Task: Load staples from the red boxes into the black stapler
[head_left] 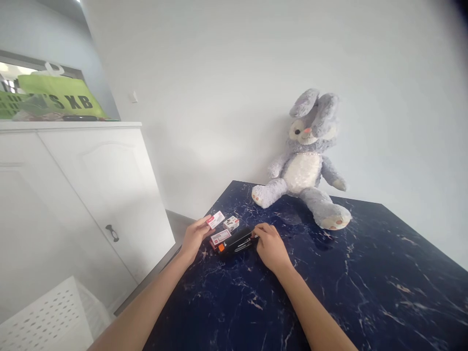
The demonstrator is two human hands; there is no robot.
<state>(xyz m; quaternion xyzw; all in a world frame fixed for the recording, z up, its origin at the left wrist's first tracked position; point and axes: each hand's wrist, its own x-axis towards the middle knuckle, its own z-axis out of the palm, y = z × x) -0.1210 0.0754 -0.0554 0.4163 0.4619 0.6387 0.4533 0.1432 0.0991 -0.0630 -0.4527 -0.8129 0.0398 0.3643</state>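
My left hand (196, 236) is closed on a small red-and-white box (216, 219), gripping it by its left end just above the table. Beside it a white box with a dark picture on it (231, 224) rests on the tabletop. A second flat red-and-white box (220, 237) lies just below, against a black stapler (236, 242) with an orange piece at its left end. The fingers of my right hand (269, 245) are bent around the right end of the stapler. My hand hides that end in part.
The dark blue marbled table (329, 292) stands against a wall. A grey plush rabbit (305, 165) sits at its back edge. To the left are a white cabinet (120, 195) with a green bag (60, 95) on top and a white perforated container (47, 317).
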